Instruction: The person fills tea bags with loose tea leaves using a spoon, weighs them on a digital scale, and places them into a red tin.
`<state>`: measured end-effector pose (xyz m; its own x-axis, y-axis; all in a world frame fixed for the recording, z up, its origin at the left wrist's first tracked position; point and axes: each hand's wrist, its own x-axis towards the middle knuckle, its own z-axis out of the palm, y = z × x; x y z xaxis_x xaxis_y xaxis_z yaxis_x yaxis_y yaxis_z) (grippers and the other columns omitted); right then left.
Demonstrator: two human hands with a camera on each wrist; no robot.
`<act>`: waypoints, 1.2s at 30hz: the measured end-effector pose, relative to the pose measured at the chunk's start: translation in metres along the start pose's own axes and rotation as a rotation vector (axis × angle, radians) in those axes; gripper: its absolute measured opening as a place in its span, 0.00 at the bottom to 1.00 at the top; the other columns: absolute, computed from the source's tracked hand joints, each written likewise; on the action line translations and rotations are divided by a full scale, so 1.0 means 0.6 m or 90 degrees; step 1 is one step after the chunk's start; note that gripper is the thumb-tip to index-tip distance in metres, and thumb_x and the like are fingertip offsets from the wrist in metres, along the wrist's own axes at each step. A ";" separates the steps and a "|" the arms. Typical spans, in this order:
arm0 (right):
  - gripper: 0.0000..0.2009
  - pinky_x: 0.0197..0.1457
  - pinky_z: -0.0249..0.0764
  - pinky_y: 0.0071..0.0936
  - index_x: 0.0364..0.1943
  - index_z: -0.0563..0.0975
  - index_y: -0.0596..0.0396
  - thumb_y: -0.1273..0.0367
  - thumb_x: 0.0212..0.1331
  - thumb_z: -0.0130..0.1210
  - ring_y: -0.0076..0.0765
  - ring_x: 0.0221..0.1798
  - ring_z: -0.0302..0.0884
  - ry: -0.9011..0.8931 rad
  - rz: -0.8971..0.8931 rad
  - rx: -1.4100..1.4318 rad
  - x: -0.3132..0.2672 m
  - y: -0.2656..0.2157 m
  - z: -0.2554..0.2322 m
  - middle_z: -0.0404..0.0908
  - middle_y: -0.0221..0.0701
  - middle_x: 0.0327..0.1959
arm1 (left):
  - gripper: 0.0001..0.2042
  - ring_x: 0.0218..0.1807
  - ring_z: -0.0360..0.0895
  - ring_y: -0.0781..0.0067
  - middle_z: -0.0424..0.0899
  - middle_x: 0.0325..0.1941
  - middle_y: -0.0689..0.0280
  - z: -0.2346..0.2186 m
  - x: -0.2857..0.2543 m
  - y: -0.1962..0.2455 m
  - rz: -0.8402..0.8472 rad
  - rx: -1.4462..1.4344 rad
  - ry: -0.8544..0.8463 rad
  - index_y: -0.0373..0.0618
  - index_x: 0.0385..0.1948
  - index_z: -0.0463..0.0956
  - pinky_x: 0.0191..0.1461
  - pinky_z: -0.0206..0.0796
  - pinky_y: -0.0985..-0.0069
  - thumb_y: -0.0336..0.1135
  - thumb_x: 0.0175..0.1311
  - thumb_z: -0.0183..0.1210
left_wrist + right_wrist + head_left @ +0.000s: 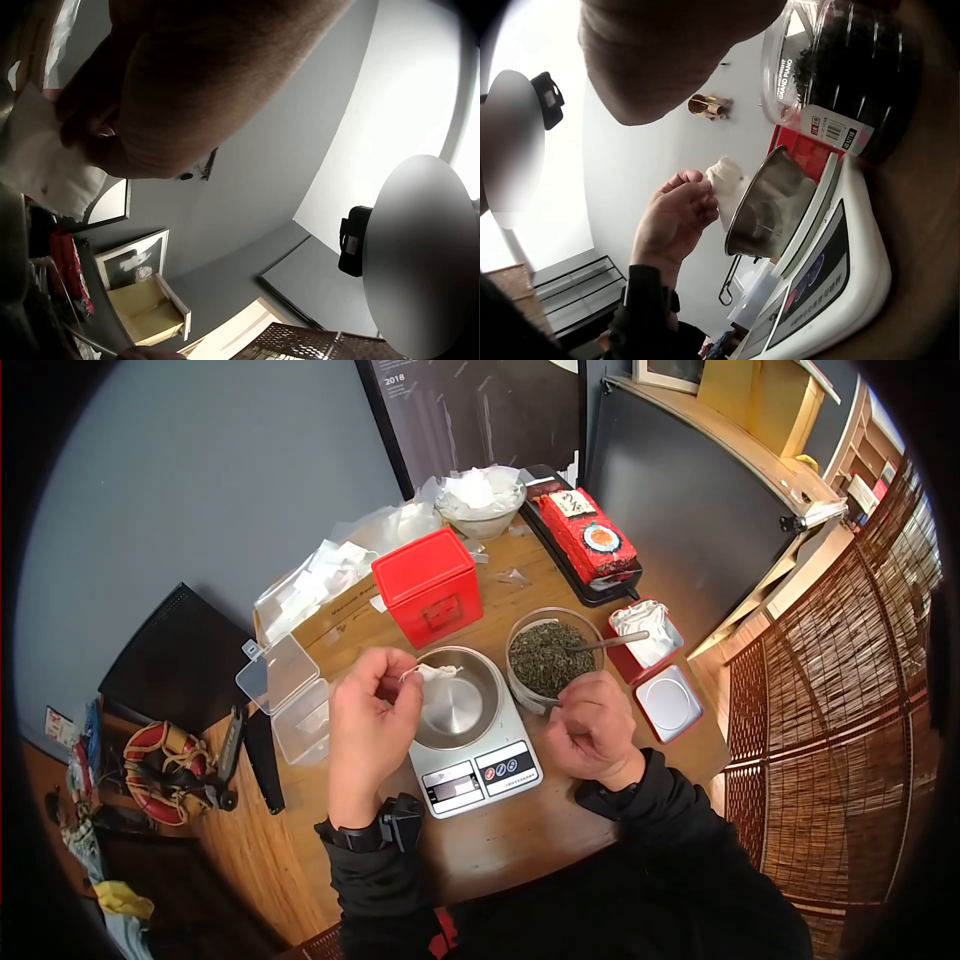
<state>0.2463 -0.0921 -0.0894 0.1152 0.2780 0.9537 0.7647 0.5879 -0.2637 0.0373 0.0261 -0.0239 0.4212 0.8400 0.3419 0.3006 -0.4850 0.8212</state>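
My left hand pinches a small white pouch by its edge, above the steel bowl on the digital kitchen scale. In the left wrist view the pouch hangs as a flat, thin fabric piece. My right hand has curled fingers at the near rim of a clear plastic jar. Dried green leaves fill the jar, and a spoon leans in it, its handle pointing right. I cannot tell whether my right fingertips hold anything.
Behind the scale stands a red box. A clear hinged case lies left, near a carton of white pouches. To the right sit an open red tin and its lid. A red package lies on a black tray.
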 end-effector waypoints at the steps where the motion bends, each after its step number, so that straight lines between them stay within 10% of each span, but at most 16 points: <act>1: 0.12 0.28 0.74 0.33 0.26 0.74 0.59 0.84 0.35 0.60 0.43 0.26 0.75 -0.003 0.005 -0.007 0.002 0.000 0.002 0.75 0.35 0.25 | 0.06 0.26 0.78 0.80 0.82 0.27 0.66 0.002 0.000 0.002 0.004 0.001 0.004 0.36 0.37 0.79 0.30 0.69 0.79 0.22 0.60 0.61; 17: 0.21 0.46 0.80 0.34 0.52 0.79 0.58 0.75 0.49 0.65 0.46 0.44 0.82 -0.197 0.104 -0.032 0.033 -0.013 0.033 0.79 0.41 0.50 | 0.11 0.29 0.84 0.72 0.86 0.28 0.60 0.021 -0.003 0.005 0.011 -0.001 -0.052 0.37 0.43 0.81 0.32 0.73 0.76 0.22 0.57 0.63; 27: 0.14 0.34 0.78 0.30 0.40 0.83 0.56 0.76 0.45 0.69 0.40 0.33 0.82 -0.207 0.028 0.051 0.037 -0.018 0.034 0.83 0.37 0.45 | 0.11 0.32 0.86 0.55 0.86 0.32 0.53 0.035 0.000 0.001 0.047 0.056 -0.049 0.40 0.42 0.82 0.36 0.76 0.67 0.25 0.57 0.63; 32: 0.13 0.36 0.78 0.31 0.39 0.81 0.55 0.75 0.46 0.68 0.39 0.34 0.80 -0.246 0.039 0.070 0.038 -0.029 0.030 0.82 0.33 0.42 | 0.10 0.30 0.85 0.70 0.86 0.30 0.58 0.038 0.004 -0.012 0.102 0.083 -0.025 0.37 0.42 0.82 0.36 0.75 0.75 0.23 0.58 0.64; 36: 0.10 0.35 0.77 0.30 0.33 0.81 0.55 0.75 0.45 0.69 0.38 0.32 0.78 -0.233 0.048 0.103 0.027 -0.029 0.034 0.81 0.31 0.37 | 0.11 0.34 0.85 0.54 0.86 0.34 0.53 0.035 0.001 -0.015 0.040 0.068 -0.043 0.40 0.42 0.82 0.37 0.77 0.66 0.26 0.57 0.63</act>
<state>0.2218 -0.0822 -0.0723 -0.0886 0.5596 0.8240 0.6493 0.6598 -0.3783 0.0530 0.0256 -0.0406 0.4978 0.7906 0.3565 0.3601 -0.5624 0.7443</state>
